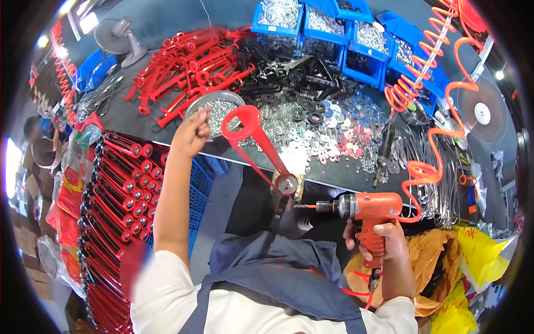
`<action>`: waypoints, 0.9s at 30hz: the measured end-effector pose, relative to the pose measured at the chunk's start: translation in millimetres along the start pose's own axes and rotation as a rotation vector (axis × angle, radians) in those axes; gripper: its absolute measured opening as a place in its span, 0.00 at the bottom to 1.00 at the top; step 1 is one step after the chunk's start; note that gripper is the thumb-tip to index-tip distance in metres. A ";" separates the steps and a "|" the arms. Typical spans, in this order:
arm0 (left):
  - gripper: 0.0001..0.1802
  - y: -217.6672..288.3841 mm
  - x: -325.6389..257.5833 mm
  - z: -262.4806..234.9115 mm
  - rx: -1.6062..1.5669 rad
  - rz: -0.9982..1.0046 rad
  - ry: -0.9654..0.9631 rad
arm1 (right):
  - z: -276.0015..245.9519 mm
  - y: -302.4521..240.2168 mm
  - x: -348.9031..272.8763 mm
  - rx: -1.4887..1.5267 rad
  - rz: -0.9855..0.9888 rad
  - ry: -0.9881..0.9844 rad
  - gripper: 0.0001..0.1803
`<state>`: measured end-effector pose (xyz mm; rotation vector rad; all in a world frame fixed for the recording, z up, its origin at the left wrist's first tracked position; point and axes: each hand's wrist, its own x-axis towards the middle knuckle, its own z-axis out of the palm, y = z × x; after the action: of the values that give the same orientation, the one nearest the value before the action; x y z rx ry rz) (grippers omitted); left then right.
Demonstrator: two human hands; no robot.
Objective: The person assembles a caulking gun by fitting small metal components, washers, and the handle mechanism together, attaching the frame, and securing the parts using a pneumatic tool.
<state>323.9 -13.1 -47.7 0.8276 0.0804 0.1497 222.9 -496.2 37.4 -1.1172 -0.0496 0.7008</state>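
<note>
My right hand grips an orange air drill by its pistol handle, its bit pointing left. Just beyond the bit's tip, a long red arm-shaped part with a ring at its upper end rests on a holder at the bench edge. My left hand is closed with its fingertips together, over the near left rim of a round metal bowl. Small shiny metal pieces fill that bowl. Whatever my left fingers hold, if anything, is too small to make out.
Red arm parts are heaped on the bench at far left; finished-looking ones are stacked at my left. Loose washers spread across the middle. Blue bins stand behind. Orange coiled hoses hang at right.
</note>
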 end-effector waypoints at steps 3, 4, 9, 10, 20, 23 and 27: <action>0.07 -29.8 -79.7 16.7 -0.058 -0.070 0.041 | 7.9 4.5 -0.3 -0.085 -0.026 -0.063 0.31; 0.06 -43.4 -102.7 19.9 -0.091 -0.115 0.045 | 6.9 6.7 1.6 -0.084 -0.006 -0.063 0.31; 0.11 -90.7 -163.8 55.3 -0.190 -0.407 -0.047 | 29.1 11.8 17.3 -0.138 0.044 -0.086 0.30; 0.12 -95.5 -166.5 64.5 -0.223 -0.455 -0.049 | 33.7 12.9 20.4 -0.157 0.046 -0.028 0.32; 0.10 -106.3 -172.7 85.3 -0.173 -0.489 0.000 | 41.1 24.0 25.5 -0.151 0.070 0.015 0.31; 0.10 -108.5 -172.3 94.9 -0.093 -0.447 0.036 | 37.9 24.9 25.7 -0.187 0.085 0.017 0.31; 0.10 -114.4 -176.3 101.4 0.084 -0.327 0.043 | 35.0 26.4 23.5 -0.263 0.075 0.003 0.28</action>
<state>174.7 -191.9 -61.5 0.8839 0.2621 -0.1449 215.3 -448.8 24.4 -1.3777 -0.1007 0.7748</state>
